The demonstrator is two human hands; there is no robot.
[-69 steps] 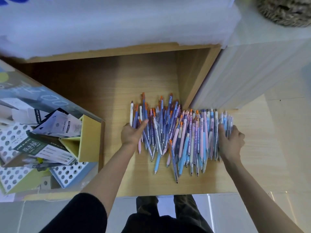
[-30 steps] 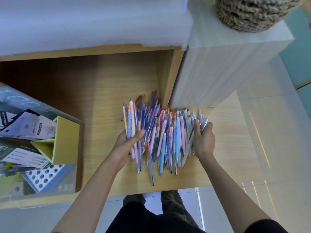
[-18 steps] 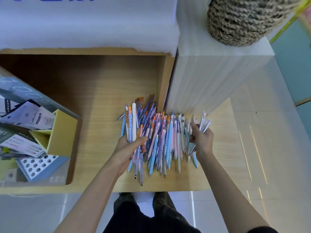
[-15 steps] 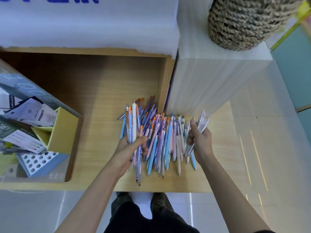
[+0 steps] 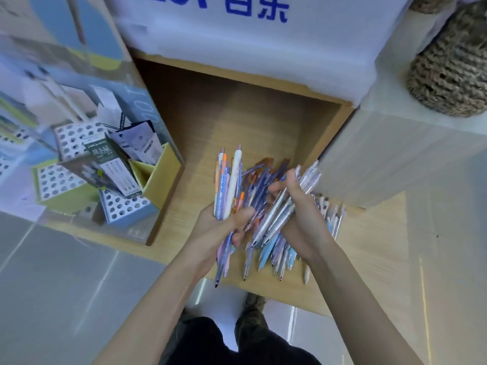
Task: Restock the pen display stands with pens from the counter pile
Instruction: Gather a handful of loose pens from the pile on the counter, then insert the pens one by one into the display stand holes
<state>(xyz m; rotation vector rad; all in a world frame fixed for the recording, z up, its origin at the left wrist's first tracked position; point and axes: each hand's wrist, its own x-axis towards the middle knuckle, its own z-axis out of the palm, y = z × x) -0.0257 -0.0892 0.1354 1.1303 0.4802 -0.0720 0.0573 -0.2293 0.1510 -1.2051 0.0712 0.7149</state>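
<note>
The pens [image 5: 265, 251] lay in a loose pile on the wooden counter [image 5: 369, 248], near its front edge, tips pointing toward the person. Part of the pile was lifted off the surface in both hands. The left hand [image 5: 221, 229] was closed round a mixed bunch [image 5: 234, 180] of white, orange and purple pens, thumb across the front, the bunch standing nearly upright. The right hand [image 5: 303, 219] was closed round a slanted handful of clear pens [image 5: 307, 180], and its fingers crossed over the middle of the pile. The two hands were almost touching. The pens left on the counter showed below and to the right of the right hand.

The display stands [image 5: 120, 206] stood well to the left on the same counter, their tops drilled with rows of round holes. Printed cards [image 5: 116, 164] leaned across part of those tops, hiding some of the holes. A yellow box [image 5: 158, 180] stood between the stands and the pile. Whether any hole held a pen could not be told; that side was blurred.

Behind the pile the counter ran into a wooden recess [image 5: 263, 114]. A white wrapped box [image 5: 237, 38] with blue lettering sat above it. A white block [image 5: 395, 156] stood close on the right of the pile, with a woven basket [image 5: 450, 72] on top.
</note>
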